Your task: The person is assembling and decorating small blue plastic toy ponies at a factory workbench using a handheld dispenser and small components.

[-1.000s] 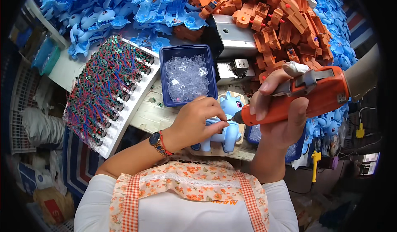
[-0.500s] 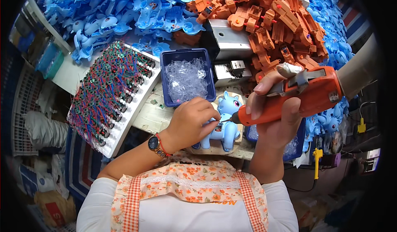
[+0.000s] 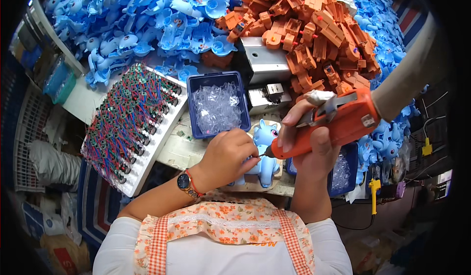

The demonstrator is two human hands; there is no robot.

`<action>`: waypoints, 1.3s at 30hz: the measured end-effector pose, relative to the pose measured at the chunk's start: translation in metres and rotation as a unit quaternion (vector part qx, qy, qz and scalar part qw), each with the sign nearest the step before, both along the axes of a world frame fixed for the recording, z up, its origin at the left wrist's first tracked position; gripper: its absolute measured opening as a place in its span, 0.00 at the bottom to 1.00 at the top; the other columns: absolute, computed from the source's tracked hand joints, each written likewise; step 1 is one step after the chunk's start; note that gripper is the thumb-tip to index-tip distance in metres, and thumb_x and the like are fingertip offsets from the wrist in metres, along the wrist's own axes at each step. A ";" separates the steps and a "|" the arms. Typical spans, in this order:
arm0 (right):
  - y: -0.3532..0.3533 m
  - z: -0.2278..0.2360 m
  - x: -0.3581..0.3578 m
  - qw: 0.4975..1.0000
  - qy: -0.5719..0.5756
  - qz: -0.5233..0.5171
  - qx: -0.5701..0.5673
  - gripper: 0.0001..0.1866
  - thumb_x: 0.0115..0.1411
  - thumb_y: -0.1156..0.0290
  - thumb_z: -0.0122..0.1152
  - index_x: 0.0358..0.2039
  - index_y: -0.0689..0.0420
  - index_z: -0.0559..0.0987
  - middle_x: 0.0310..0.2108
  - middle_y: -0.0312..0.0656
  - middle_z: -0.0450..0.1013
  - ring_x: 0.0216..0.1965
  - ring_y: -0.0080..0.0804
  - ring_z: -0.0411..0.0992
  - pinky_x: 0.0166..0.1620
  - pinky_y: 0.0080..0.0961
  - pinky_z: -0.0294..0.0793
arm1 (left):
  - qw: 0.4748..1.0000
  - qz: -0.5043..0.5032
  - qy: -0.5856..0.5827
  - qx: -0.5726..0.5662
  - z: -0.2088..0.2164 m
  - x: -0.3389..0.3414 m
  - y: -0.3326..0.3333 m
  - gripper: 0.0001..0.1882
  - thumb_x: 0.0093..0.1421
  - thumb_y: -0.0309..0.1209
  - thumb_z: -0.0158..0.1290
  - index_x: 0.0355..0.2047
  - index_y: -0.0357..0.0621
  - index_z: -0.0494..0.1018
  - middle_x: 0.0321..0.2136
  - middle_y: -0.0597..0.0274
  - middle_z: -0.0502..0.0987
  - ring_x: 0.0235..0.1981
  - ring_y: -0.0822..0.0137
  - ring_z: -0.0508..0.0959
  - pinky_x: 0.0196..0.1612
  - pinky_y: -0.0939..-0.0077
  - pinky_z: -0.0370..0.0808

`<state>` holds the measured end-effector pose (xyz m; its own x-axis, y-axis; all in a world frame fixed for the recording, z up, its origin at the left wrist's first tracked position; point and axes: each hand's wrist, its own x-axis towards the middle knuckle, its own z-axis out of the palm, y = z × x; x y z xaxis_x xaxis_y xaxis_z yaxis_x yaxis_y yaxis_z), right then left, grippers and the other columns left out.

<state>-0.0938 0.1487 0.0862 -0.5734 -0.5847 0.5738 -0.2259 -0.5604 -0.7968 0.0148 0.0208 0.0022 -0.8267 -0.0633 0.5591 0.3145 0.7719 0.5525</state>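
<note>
A light-blue plastic pony toy (image 3: 268,170) stands upright on a pale block on the bench in front of me. My right hand (image 3: 314,150) grips an orange electric screwdriver (image 3: 333,123) from the right, its thin bit pointing left over the pony's back. Fingers pinched together, my left hand (image 3: 228,155) is at the pony's side, its fingertips meeting the end of the bit. Whatever lies between those fingertips is too small or hidden to make out. The left hand also covers part of the pony's body.
A navy bin (image 3: 192,98) of clear plastic parts stands behind my left hand. Left of it, a white foam tray (image 3: 162,130) carries wired circuit boards. Blue shells (image 3: 142,25) and orange housings (image 3: 319,34) are heaped behind. Another bin (image 3: 351,169) sits right of my right forearm.
The screwdriver has come left and slightly down, its bit now reaching my left fingertips. My left hand now covers the opening in the pony's side. The whole view has shifted slightly.
</note>
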 end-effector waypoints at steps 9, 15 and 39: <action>-0.003 -0.013 -0.013 0.998 0.024 -0.058 -0.004 0.29 0.60 0.61 0.66 0.53 0.66 0.65 0.35 0.49 0.74 0.22 0.26 0.73 0.26 0.21 0.75 | 0.999 -0.006 -0.041 0.008 -0.005 0.004 0.003 0.08 0.52 0.33 0.61 0.32 0.45 0.79 0.30 0.64 0.77 0.37 0.61 0.76 0.40 0.66 0.73; -0.012 -0.023 -0.030 0.997 0.006 -0.062 0.047 0.23 0.62 0.62 0.63 0.48 0.66 0.68 0.36 0.49 0.74 0.22 0.25 0.73 0.26 0.21 0.75 | 0.993 -0.011 -0.105 -0.047 -0.006 0.013 0.002 0.16 0.56 0.33 0.58 0.43 0.39 0.77 0.39 0.56 0.79 0.44 0.56 0.77 0.46 0.62 0.74; -0.017 -0.037 -0.034 0.997 -0.077 -0.008 0.029 0.28 0.58 0.56 0.68 0.46 0.66 0.71 0.34 0.48 0.75 0.19 0.25 0.72 0.22 0.20 0.72 | 0.991 -0.060 -0.109 0.054 -0.020 0.018 -0.008 0.16 0.57 0.28 0.52 0.46 0.36 0.75 0.43 0.50 0.77 0.44 0.52 0.77 0.49 0.62 0.73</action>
